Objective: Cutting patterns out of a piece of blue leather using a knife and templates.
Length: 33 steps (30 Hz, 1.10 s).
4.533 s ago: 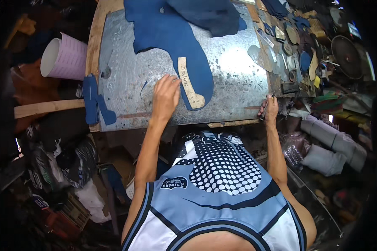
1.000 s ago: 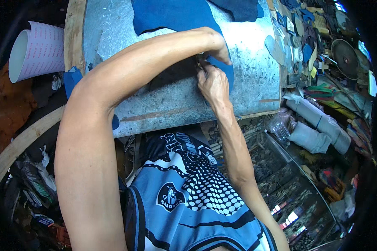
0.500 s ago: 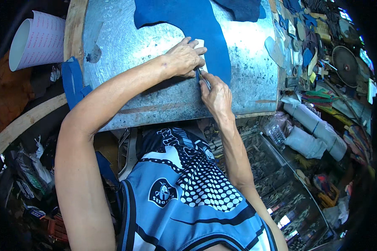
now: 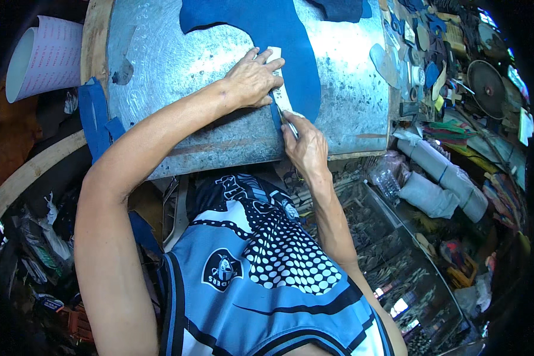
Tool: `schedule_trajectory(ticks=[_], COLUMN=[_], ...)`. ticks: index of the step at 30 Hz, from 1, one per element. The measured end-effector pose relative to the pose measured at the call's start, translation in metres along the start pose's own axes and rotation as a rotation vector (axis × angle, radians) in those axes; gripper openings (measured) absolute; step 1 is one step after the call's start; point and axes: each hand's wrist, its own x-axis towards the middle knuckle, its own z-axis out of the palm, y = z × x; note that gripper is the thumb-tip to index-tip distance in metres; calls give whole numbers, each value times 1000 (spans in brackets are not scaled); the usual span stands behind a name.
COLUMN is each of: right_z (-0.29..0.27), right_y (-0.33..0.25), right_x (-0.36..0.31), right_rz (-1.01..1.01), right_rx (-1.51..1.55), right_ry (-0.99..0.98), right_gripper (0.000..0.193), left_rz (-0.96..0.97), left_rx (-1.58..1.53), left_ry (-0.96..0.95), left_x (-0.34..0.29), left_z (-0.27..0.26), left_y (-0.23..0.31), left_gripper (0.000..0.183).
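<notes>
A large piece of blue leather lies on a metal-topped table, its narrow end hanging toward the near edge. Across it rests a pale, narrow strip template. My left hand presses that strip down with spread fingers on its upper part. Below it, at the strip's near end, my right hand is closed round a slim metal knife. The knife's tip is along the strip's edge on the leather; the fingers partly cover the blade and handle.
Darker leather lies at the table's far edge. Blue scraps hang at the left corner, beside a rolled pale sheet. Cut pieces and templates crowd the right side. Wrapped rolls and a fan stand farther right.
My right hand with the knife has drawn toward me along the strip, baring more of its near end. The left hand still presses the strip. The whole view has shifted slightly.
</notes>
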Motion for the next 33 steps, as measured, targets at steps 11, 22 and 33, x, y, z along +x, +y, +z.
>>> schedule_trajectory(ticks=[11,22,33], right_z=[-5,-11,-9], right_y=[15,17,26], right_x=[-24,-38,-97], right_rz=[66,96,117], right_rx=[27,16,26], right_ry=[-49,-57,11], right_gripper=[28,26,33], left_rz=[24,2,32], left_rx=[21,-98,-112], left_ry=[-77,22,58], left_x=[-1,-18,-17], left_z=[5,26,28], left_y=[34,58,60], left_gripper=[38,37,31])
